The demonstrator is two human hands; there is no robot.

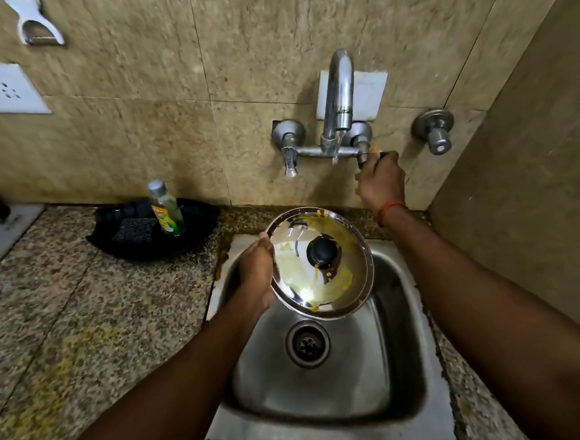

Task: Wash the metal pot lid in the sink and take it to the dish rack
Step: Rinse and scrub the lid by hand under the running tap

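Observation:
My left hand grips the left rim of a round metal pot lid and holds it tilted over the steel sink. The lid has a black knob in its middle and yellow food smears on its shiny face. My right hand is closed around the right tap handle of the wall faucet. A thin stream of water falls from the spout above the lid. No dish rack is in view.
A black tray on the granite counter left of the sink holds a scrub pad and a bottle of green dish soap. A second valve sits on the wall at right. A side wall stands close on the right.

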